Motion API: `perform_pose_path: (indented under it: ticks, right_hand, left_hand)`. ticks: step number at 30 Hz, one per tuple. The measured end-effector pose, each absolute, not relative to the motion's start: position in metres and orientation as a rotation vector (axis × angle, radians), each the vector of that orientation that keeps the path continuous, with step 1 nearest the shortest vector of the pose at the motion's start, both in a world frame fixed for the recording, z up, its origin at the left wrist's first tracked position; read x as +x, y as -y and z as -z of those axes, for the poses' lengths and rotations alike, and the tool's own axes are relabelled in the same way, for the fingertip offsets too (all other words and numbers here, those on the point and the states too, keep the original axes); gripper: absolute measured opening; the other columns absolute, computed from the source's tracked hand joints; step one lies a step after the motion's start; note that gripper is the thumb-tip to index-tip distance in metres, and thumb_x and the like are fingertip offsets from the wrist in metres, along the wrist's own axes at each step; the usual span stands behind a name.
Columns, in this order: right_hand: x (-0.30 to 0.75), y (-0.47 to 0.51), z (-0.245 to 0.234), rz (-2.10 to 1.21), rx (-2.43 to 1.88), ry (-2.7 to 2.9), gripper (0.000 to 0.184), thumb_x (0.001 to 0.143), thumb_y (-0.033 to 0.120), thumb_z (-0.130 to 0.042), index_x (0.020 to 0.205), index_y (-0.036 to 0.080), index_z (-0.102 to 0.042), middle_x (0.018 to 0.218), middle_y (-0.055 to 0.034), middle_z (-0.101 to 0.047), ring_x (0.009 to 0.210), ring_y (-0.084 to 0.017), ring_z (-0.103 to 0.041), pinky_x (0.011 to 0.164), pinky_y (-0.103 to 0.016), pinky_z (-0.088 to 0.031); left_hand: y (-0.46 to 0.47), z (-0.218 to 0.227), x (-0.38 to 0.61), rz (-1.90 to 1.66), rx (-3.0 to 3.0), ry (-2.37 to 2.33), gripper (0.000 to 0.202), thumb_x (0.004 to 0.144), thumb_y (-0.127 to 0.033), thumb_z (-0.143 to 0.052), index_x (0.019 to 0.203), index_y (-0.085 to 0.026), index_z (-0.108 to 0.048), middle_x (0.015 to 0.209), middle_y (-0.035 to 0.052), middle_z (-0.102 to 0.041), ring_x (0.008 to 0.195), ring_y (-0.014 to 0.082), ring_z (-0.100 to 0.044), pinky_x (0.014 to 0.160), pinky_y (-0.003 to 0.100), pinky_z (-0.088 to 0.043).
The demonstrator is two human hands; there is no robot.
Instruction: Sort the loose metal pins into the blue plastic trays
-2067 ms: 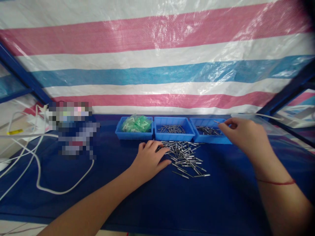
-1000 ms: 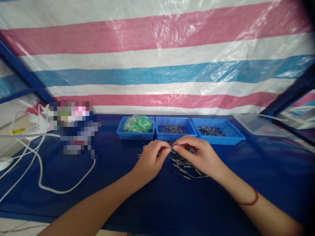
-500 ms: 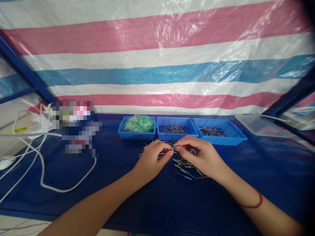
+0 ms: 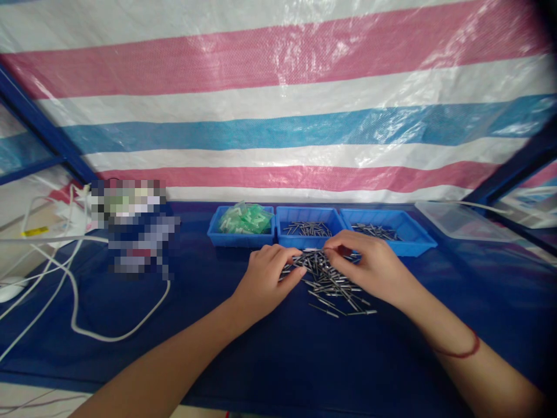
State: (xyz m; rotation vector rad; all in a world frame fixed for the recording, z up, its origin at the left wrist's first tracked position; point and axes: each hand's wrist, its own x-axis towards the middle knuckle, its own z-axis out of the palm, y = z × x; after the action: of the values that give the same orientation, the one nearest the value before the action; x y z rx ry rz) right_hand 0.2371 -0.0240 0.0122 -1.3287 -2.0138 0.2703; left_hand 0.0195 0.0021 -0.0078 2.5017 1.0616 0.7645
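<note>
A loose pile of thin silver blind rivets point(image 4: 331, 281) lies on the dark blue table. At the pile's left side is my left hand point(image 4: 270, 276), its thumb and forefinger spread apart with nothing visible between them. My right hand point(image 4: 369, 264) is over the right side of the pile, thumb and forefinger pinched together. Whatever is in that pinch is too small to make out. Just behind the hands stand a blue bin of rivets point(image 4: 311, 239) in the middle and another blue bin of rivets point(image 4: 413, 247) to the right, partly covered by my right hand.
A third blue bin point(image 4: 241, 240) on the left holds green-and-clear plastic bags point(image 4: 246, 219). White cables point(image 4: 117, 337) loop across the table's left side near blurred items. A clear plastic lid point(image 4: 465, 223) lies at the back right. Striped sheeting point(image 4: 278, 133) hangs behind.
My hands were fingertip to fingertip over the pile and have parted. The right hand moved right and slightly up; the left thumb and forefinger opened. More of the pile shows between them.
</note>
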Motion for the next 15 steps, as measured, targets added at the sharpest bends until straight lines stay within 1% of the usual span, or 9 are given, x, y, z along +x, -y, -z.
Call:
perform_pose_path:
  ticks: [3,6,10,12,15]
  right_hand:
    - [0.267,0.018,-0.015,0.047,-1.634,1.881,0.012,0.082,0.026,-0.053,0.075,0.021,-0.062,0.079,-0.0047,-0.067,0.074,-0.022,-0.062,0.072,-0.035,-0.045]
    - [0.304,0.015,-0.015,0.312,-1.985,1.708,0.016,0.08,0.035,-0.054,0.07,0.022,-0.06,0.071,-0.0072,-0.066,0.067,-0.028,-0.062,0.061,-0.037,-0.041]
    - [0.341,0.018,-0.009,0.388,-2.284,1.574,0.027,0.08,0.047,-0.051,0.066,0.026,-0.059,0.057,-0.0087,-0.057,0.054,-0.032,-0.056,0.049,-0.039,-0.035]
    - [0.352,0.021,-0.006,0.395,-2.351,1.519,0.031,0.079,0.053,-0.049,0.066,0.028,-0.061,0.054,-0.0087,-0.054,0.052,-0.033,-0.055,0.047,-0.039,-0.033]
    - [0.36,0.025,-0.001,0.416,-2.393,1.48,0.032,0.078,0.056,-0.05,0.07,0.028,-0.065,0.054,-0.0092,-0.053,0.052,-0.035,-0.055,0.047,-0.04,-0.033]
  left_hand:
    - [-0.004,0.012,0.017,-0.621,2.631,-1.086,0.029,0.091,-0.039,-0.052,0.115,-0.025,-0.059,0.108,0.0042,-0.062,0.1,0.0219,-0.051,0.084,0.037,-0.037]
    - [-0.006,0.017,0.015,-0.503,2.718,-1.099,0.029,0.09,-0.042,-0.052,0.112,-0.026,-0.062,0.11,0.005,-0.06,0.1,0.0229,-0.049,0.082,0.038,-0.035]
    - [-0.007,0.02,0.013,-0.463,2.768,-1.089,0.022,0.091,-0.039,-0.052,0.102,-0.027,-0.067,0.105,0.003,-0.06,0.098,0.0215,-0.048,0.081,0.038,-0.032]
    - [-0.007,0.02,0.014,-0.461,2.775,-1.084,0.02,0.093,-0.037,-0.05,0.097,-0.026,-0.067,0.104,0.0019,-0.061,0.098,0.0208,-0.047,0.081,0.037,-0.031]
    - [-0.007,0.018,0.015,-0.447,2.79,-1.079,0.022,0.095,-0.034,-0.047,0.092,-0.025,-0.066,0.103,0.0017,-0.061,0.097,0.0201,-0.047,0.081,0.037,-0.03]
